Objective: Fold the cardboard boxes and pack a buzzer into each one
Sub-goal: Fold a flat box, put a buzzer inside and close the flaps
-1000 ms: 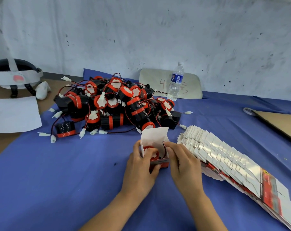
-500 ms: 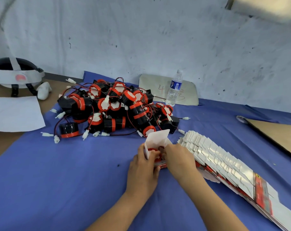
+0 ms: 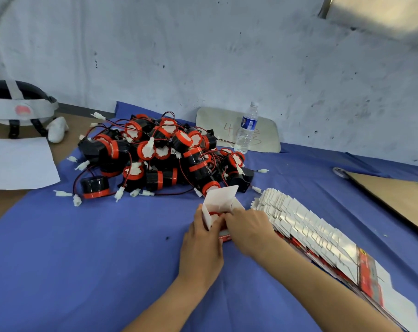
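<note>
The left hand [image 3: 200,245] grips a small cardboard box [image 3: 221,200] standing on the blue-covered desk [image 3: 83,248]. Its thumb lies along the box's near side and its fingers wrap round the left wall. The box's white top flap stands open, rising beyond the fingertips. Inside the mouth, just past the left thumb, a red-rimmed buzzer [image 3: 214,214] shows, sunk into the box.

The right hand [image 3: 248,226] comes in from the right, its bent fingers at the box's open top and touching the left thumb. Their tips are hidden, so it cannot be told whether they pinch anything or only press.

Touching the far side of the right hand and running back along that forearm, a long stack of flat boxes [image 3: 306,233] lies fanned out, white flaps uppermost and red print along the edge.

Beyond both hands, near the box's flap, sits a pile of buzzers [image 3: 160,154], black and red with tangled wires and white plugs. Past the pile, beyond the right hand, a water bottle [image 3: 246,130] stands upright before a pale board [image 3: 217,125]. Far off to the left of the left hand lie a white sheet [image 3: 16,161] and a headset [image 3: 18,104].
</note>
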`<state>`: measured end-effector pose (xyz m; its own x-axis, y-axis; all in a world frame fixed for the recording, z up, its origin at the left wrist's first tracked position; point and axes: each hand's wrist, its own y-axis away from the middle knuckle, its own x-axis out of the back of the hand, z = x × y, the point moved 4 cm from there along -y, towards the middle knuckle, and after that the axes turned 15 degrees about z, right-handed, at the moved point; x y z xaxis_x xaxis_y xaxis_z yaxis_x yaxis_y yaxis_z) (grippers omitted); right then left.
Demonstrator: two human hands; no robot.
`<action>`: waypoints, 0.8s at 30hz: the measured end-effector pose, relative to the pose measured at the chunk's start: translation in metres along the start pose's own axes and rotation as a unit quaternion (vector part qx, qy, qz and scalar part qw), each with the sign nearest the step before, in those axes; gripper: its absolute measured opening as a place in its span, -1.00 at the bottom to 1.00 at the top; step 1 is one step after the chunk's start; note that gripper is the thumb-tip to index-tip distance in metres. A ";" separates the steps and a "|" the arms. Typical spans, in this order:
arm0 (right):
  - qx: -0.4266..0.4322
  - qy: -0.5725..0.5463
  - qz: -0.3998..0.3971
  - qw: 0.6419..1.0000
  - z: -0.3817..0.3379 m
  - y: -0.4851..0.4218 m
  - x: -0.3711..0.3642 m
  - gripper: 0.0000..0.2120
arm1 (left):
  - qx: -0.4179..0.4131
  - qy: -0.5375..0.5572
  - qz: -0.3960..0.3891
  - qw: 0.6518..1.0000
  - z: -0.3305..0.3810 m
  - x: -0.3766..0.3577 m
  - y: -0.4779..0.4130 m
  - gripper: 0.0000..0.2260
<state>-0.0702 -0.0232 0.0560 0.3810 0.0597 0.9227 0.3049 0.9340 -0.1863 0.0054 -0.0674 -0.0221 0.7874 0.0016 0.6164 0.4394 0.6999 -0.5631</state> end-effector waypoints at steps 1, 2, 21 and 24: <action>0.003 -0.001 0.004 1.000 0.002 -0.001 0.002 -0.67 | -0.003 -0.009 -0.005 1.000 0.001 0.000 -0.001 -0.56; 0.010 -0.005 0.007 1.000 0.004 -0.003 0.002 -0.67 | -0.005 -0.018 -0.010 1.000 0.001 -0.001 -0.001 -0.57; -0.124 -0.119 0.027 0.985 -0.009 -0.002 -0.016 -0.74 | 0.063 0.164 0.056 0.983 0.001 0.017 0.000 -0.45; -0.147 -0.159 0.037 0.976 -0.011 0.004 -0.018 -0.69 | -0.003 0.136 0.074 0.988 0.005 0.015 -0.001 -0.52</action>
<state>-0.0665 -0.0241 0.0349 0.1352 0.2729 0.9525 0.5413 0.7848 -0.3017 0.0150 -0.0644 -0.0096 0.9302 -0.0885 0.3563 0.3121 0.7016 -0.6406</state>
